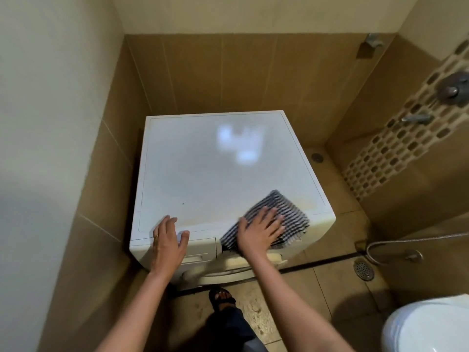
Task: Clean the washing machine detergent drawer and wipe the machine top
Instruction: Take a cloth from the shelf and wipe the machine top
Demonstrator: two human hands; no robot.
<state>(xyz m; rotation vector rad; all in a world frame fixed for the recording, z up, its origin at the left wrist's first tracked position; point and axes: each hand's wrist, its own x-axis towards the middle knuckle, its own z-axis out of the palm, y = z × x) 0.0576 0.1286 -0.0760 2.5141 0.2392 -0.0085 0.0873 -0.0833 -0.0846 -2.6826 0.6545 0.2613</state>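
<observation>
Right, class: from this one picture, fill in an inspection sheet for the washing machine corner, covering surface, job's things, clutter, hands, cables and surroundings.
Surface: white machine top, glossy, with yellowish marks near the front edge and one small dark speck.
Job's things: striped cloth lies on the front right corner and hangs over the front; detergent drawer looks closed.
Clutter: nothing seen.
Hands: left hand rests open on the front edge; right hand presses flat on the cloth.
Cables: nothing seen; only a metal shower hose at the right wall.
Surroundings: tiled walls, wall taps, floor drain, toilet.
</observation>
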